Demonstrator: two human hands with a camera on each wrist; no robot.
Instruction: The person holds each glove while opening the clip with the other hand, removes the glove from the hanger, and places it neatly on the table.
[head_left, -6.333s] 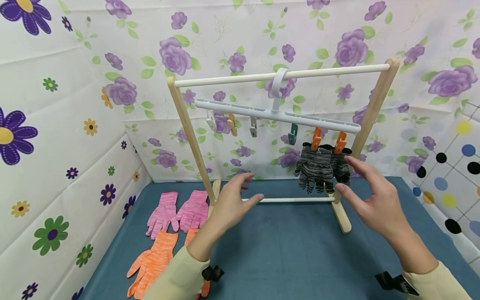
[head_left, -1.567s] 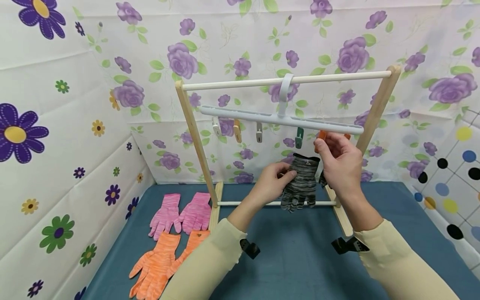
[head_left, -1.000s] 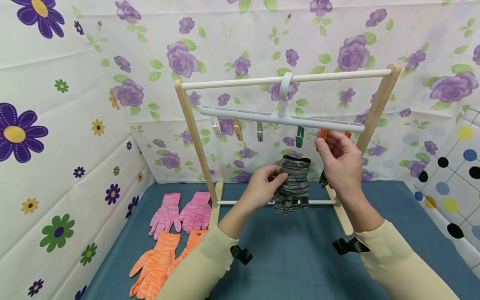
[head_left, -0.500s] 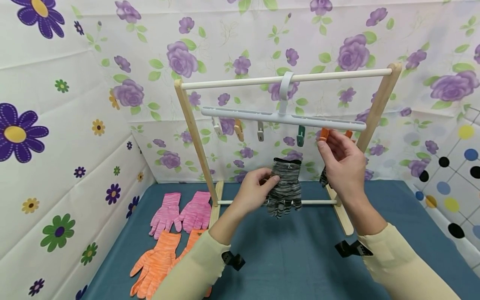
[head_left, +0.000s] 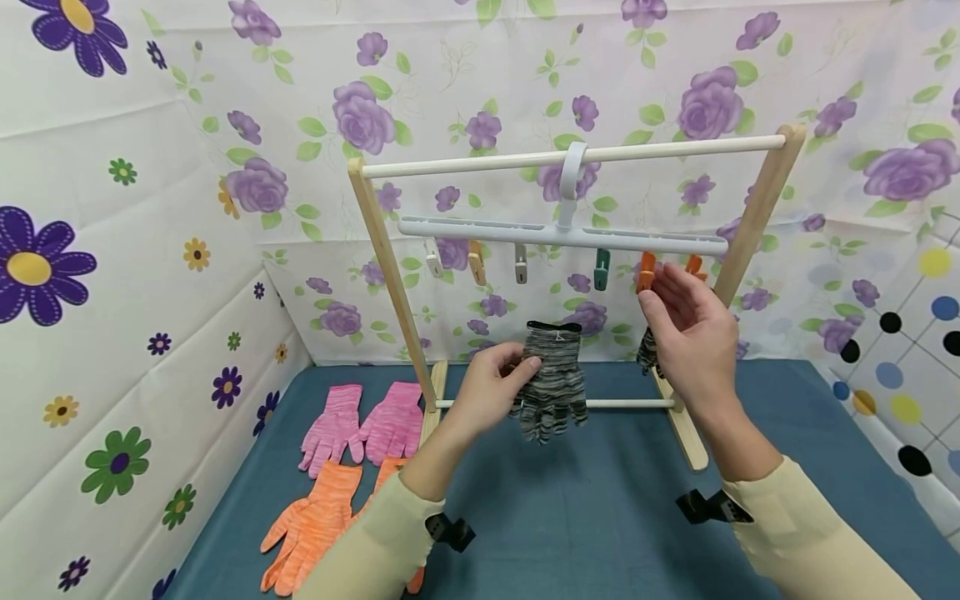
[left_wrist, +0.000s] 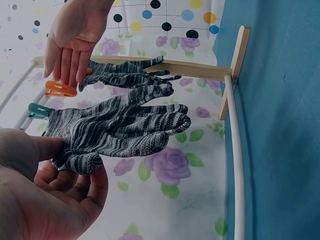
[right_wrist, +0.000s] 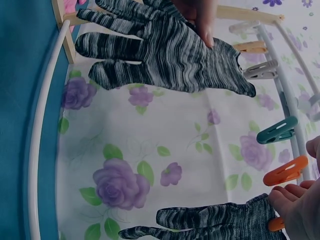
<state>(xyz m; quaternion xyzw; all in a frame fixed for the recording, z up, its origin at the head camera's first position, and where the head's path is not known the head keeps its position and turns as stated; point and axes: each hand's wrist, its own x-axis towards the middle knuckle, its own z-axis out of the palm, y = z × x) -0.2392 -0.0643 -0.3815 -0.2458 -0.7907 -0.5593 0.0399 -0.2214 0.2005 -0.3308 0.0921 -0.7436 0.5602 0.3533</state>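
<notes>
My left hand [head_left: 491, 390] pinches a black-and-grey knit glove [head_left: 553, 375] near its cuff, thumb in front and fingers behind. The glove hangs fingers down, apart from the clips. Beside an orange clip [head_left: 647, 272] on the white hanger [head_left: 487, 228] is my right hand [head_left: 693, 337]; in the right wrist view its thumb and fingers stand apart around the clip, not squeezing it. A second dark glove [right_wrist: 220, 220] hangs from another orange clip [head_left: 695, 267], mostly hidden by the right hand in the head view. A green clip [head_left: 602, 269] hangs to the left.
The hanger hooks over the top rod [head_left: 465, 165] of a wooden rack, whose lower rod [head_left: 626, 404] runs near the blue tabletop [head_left: 592, 508]. Pink gloves [head_left: 333, 429] and orange gloves [head_left: 311, 521] lie on the left, partly behind the left sleeve. Floral cloth backs everything.
The black-and-grey glove came off its orange clip, and my left hand has carried it leftward and slightly down. My right hand, earlier holding that clip, has loosened and shifted slightly right.
</notes>
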